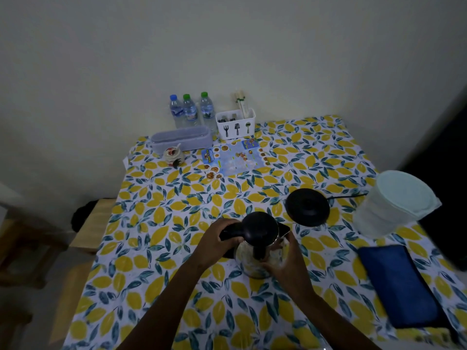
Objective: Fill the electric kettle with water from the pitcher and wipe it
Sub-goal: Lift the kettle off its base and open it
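Observation:
The electric kettle [257, 238], steel-bodied with a black lid and handle, stands on the lemon-print tablecloth in the middle of the head view. My left hand [217, 238] grips its black handle on the left side. My right hand [285, 261] wraps around the steel body on the right. The kettle's round black base [308, 207] lies apart, just behind and right of the kettle, its cord running right. A pale lidded pitcher [394, 203] stands at the right edge. A folded blue cloth [396, 284] lies in front of the pitcher.
At the back against the wall stand three water bottles [190, 111], a white cutlery caddy [236, 127], a grey lidded box [182, 141], a small jar [173, 156] and a menu sheet [232, 157]. A wooden bench [91, 223] sits left of the table [151, 248].

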A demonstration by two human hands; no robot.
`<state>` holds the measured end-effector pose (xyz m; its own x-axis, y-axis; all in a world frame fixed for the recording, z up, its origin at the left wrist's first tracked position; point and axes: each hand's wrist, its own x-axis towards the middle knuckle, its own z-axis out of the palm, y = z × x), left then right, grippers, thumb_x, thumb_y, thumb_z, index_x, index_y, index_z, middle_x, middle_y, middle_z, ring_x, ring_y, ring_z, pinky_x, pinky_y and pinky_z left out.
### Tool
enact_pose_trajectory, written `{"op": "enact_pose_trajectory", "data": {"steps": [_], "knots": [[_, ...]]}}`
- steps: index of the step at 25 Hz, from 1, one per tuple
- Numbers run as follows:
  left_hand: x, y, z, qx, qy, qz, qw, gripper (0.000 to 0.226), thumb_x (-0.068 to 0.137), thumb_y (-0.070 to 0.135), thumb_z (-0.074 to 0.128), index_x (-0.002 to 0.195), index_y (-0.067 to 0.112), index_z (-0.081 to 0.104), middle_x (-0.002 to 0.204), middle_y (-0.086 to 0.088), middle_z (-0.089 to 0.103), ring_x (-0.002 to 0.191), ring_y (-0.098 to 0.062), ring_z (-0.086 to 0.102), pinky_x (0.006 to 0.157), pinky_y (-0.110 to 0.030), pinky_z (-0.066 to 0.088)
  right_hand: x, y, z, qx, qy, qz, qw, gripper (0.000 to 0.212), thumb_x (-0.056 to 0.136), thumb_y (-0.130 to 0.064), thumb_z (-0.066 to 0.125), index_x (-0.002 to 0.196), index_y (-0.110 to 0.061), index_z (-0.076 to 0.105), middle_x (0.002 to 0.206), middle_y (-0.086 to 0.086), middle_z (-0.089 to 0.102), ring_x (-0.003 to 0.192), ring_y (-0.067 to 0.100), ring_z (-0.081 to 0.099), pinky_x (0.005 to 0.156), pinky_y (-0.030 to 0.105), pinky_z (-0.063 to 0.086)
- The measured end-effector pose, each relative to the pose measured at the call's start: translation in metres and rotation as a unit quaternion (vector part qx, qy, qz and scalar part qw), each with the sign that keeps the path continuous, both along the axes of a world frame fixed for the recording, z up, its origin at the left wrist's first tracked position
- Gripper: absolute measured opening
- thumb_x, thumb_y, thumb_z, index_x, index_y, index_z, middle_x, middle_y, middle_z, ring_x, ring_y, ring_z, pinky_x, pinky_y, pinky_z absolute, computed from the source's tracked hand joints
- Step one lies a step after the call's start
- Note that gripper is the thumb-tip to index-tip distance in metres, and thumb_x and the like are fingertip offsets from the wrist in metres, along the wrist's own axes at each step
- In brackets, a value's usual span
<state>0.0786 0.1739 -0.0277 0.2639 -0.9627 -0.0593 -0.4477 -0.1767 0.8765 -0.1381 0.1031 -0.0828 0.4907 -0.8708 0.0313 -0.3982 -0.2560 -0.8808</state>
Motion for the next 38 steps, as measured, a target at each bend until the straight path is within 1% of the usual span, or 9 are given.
{"op": "enact_pose_trajectory", "data": {"steps": [3, 6, 16, 19, 23, 26, 32, 36, 38], "knots": [[-0.014, -0.011, 0.008, -0.002, -0.093, 0.010, 0.996, 0.043, 0.087, 0.055, 0.059, 0.121, 0.029, 0.054, 0.117, 0.008, 0.056, 0.110, -0.006, 0.052, 0.089, -0.024, 0.037, -0.004, -0.008, 0.000, -0.096, 0.083, 0.022, 0.992, 0.120, 0.068, -0.059, 0.075, 0.151, -0.032, -0.008, 0.161, -0.012, -0.002, 0.146, 0.003, 0.001, 0.115, 0.033, 0.020], [-0.038, -0.028, 0.011, -0.004, -0.188, 0.003, 0.982, 0.067, 0.087, 0.064, 0.049, 0.139, 0.021, 0.041, 0.141, -0.003, 0.050, 0.127, -0.019, 0.045, 0.102, -0.029, 0.033, -0.007, -0.016, 0.006, -0.209, 0.190, 0.088, 0.955, 0.112, 0.076, -0.065, 0.063, 0.152, -0.010, 0.001, 0.161, 0.011, 0.005, 0.149, 0.026, 0.007, 0.116, 0.051, 0.026], [-0.077, -0.040, -0.002, -0.045, -0.317, 0.086, 0.943, 0.050, 0.100, 0.033, 0.041, 0.144, 0.009, 0.034, 0.147, -0.010, 0.044, 0.137, -0.023, 0.037, 0.114, -0.043, 0.024, -0.010, -0.016, 0.009, -0.194, 0.182, 0.103, 0.959, 0.105, 0.077, -0.057, 0.067, 0.149, -0.010, 0.007, 0.159, 0.010, 0.013, 0.146, 0.032, 0.016, 0.115, 0.051, 0.027], [-0.084, -0.040, 0.002, -0.073, -0.266, 0.109, 0.955, 0.044, 0.101, 0.022, 0.042, 0.142, 0.008, 0.037, 0.145, -0.010, 0.046, 0.136, -0.025, 0.039, 0.113, -0.041, 0.027, -0.010, -0.017, 0.008, -0.179, 0.164, 0.100, 0.965, 0.105, 0.075, -0.053, 0.072, 0.149, -0.009, 0.011, 0.158, 0.009, 0.012, 0.146, 0.029, 0.015, 0.115, 0.051, 0.028], [-0.073, -0.027, 0.017, -0.133, 0.001, 0.174, 0.976, 0.037, 0.104, 0.018, 0.035, 0.140, 0.025, 0.037, 0.141, 0.014, 0.041, 0.134, -0.007, 0.038, 0.106, -0.008, 0.028, -0.010, -0.015, 0.010, -0.183, 0.158, 0.093, 0.966, 0.106, 0.073, -0.048, 0.076, 0.149, -0.008, 0.014, 0.158, 0.009, 0.015, 0.146, 0.030, 0.017, 0.113, 0.052, 0.031], [-0.054, -0.007, 0.021, -0.148, 0.112, 0.211, 0.960, 0.037, 0.104, 0.020, 0.029, 0.138, 0.030, 0.040, 0.140, 0.019, 0.041, 0.130, 0.004, 0.039, 0.105, -0.011, 0.034, -0.010, -0.014, 0.011, -0.177, 0.139, 0.096, 0.970, 0.104, 0.073, -0.045, 0.077, 0.149, -0.006, 0.016, 0.158, 0.010, 0.017, 0.146, 0.029, 0.018, 0.113, 0.054, 0.032], [-0.039, 0.014, 0.018, -0.089, 0.177, 0.299, 0.934, 0.037, 0.106, 0.019, 0.030, 0.130, 0.004, 0.052, 0.128, -0.020, 0.057, 0.118, -0.029, 0.056, 0.097, -0.048, 0.048, -0.009, -0.013, 0.013, -0.156, 0.127, 0.092, 0.975, 0.107, 0.075, -0.042, 0.077, 0.151, -0.011, 0.010, 0.162, 0.007, 0.010, 0.148, 0.023, 0.012, 0.115, 0.052, 0.029], [-0.035, 0.022, 0.026, -0.116, 0.249, 0.334, 0.902, 0.045, 0.104, 0.037, 0.027, 0.136, 0.015, 0.050, 0.134, -0.004, 0.054, 0.118, -0.010, 0.055, 0.089, -0.020, 0.049, -0.008, -0.012, 0.013, -0.165, 0.136, 0.088, 0.973, 0.106, 0.075, -0.039, 0.079, 0.151, -0.006, 0.013, 0.161, 0.010, 0.012, 0.148, 0.025, 0.014, 0.114, 0.051, 0.030], [-0.030, 0.023, 0.030, -0.117, 0.167, 0.345, 0.916, 0.043, 0.104, 0.036, 0.030, 0.141, 0.018, 0.043, 0.146, -0.002, 0.045, 0.132, -0.015, 0.043, 0.101, -0.026, 0.042, -0.009, -0.012, 0.015, -0.168, 0.140, 0.084, 0.972, 0.102, 0.077, -0.038, 0.077, 0.151, -0.006, 0.015, 0.161, 0.009, 0.013, 0.148, 0.025, 0.013, 0.114, 0.052, 0.029]]}}
